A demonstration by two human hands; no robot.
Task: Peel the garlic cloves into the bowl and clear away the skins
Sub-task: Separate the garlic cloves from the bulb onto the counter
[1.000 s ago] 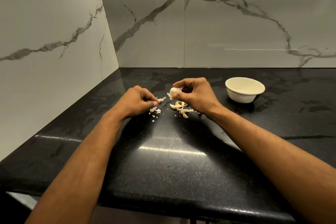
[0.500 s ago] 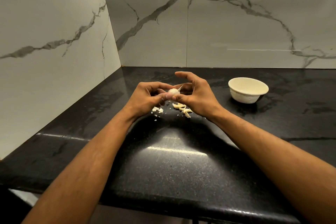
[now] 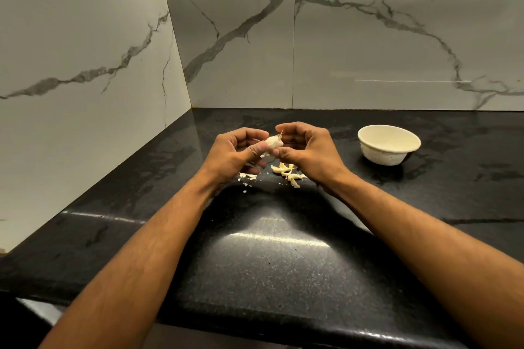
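Garlic clove point(image 3: 274, 141) pinched between left hand point(image 3: 235, 154), right hand point(image 3: 307, 150).

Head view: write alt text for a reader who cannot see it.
Two bare hands, the left hand and the right hand, pinch a garlic clove between them above a black countertop. Loose garlic skins lie on the counter under the hands, and a cream bowl stands to the right, before a marble wall.

Black countertop point(image 3: 272, 263), marble wall point(image 3: 368, 45).
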